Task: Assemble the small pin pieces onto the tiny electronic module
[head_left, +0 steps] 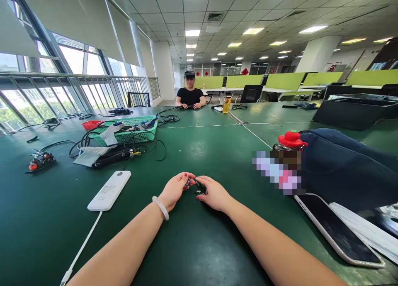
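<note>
My left hand [175, 189], with a pale bangle at the wrist, pinches a small dark piece with light markings [187, 182] between thumb and fingers. Facing it, my right hand [214, 193] curves inward, its index fingertip almost meeting the left fingers. Another tiny dark part [197, 182] shows at the right fingertips. Below it, between the right thumb and index finger, is a small dark and silver bit [199, 191]; whether it is held or lies on the table is unclear. Both hands are low over the green table [192, 244].
A white power bank [109, 190] with a cable lies left. Behind it stands a green basket [146, 133] with cables and tools. On the right are a phone [338, 228], a dark blue bag [345, 165] and a red-lidded bottle [291, 140]. A person [190, 96] sits opposite.
</note>
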Motion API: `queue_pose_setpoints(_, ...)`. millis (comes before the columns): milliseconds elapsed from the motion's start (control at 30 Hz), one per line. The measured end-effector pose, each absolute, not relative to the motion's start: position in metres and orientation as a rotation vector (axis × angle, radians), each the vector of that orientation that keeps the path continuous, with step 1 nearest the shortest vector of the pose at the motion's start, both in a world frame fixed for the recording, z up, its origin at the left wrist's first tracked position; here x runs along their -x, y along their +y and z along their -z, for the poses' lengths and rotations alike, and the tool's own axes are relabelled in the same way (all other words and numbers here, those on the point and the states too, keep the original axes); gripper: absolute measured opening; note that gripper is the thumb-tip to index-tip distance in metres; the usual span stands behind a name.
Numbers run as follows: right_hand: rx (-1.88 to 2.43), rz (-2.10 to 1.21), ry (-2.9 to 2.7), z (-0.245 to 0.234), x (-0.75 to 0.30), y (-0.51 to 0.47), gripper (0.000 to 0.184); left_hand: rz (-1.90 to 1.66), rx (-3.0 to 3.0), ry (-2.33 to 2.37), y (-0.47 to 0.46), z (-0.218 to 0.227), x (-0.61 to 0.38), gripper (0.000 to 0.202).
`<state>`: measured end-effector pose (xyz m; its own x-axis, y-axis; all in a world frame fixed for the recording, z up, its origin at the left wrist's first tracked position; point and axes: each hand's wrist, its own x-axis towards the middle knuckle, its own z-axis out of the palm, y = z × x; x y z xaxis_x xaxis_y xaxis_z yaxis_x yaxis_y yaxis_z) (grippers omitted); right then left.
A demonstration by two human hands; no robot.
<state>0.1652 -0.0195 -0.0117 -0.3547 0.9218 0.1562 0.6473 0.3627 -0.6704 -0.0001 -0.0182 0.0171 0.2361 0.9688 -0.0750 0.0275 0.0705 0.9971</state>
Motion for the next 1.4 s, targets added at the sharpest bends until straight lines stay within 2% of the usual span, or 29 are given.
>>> queue_pose_setpoints(267,1.286,-0.693,-2.196,0.006,-0.164,-0.024,0.038,-0.904,-1.414,1.197,-0.015,-0.010,-0.001,0.032)
queue_pose_setpoints(433,1.306,-0.674,-2.196,0.009,-0.164,-0.025,0.032,-0.904,-1.473,1.264,-0.014,-0.008,0.001,0.034)
queue_pose_setpoints(733,1.335,-0.534,-2.249,0.011,-0.159,-0.026,0.007,-0.884,-1.468,1.253,-0.014,-0.008,-0.002,0.020)
queue_pose_setpoints(1033,1.334,-0.547,-2.206,0.006,-0.159,-0.028,0.011,-0.860,-1.517,1.243,-0.012,-0.003,0.000,0.026)
queue_pose_setpoints(1233,1.278,-0.547,-2.105,0.001,-0.161,-0.028,0.019,-0.832,-1.518,1.197,-0.015,-0.005,-0.003,0.020)
queue_pose_setpoints(1400,1.284,-0.556,-2.052,-0.003,-0.162,-0.030,0.019,-0.826,-1.602,1.207,-0.016,-0.005,-0.001,0.019)
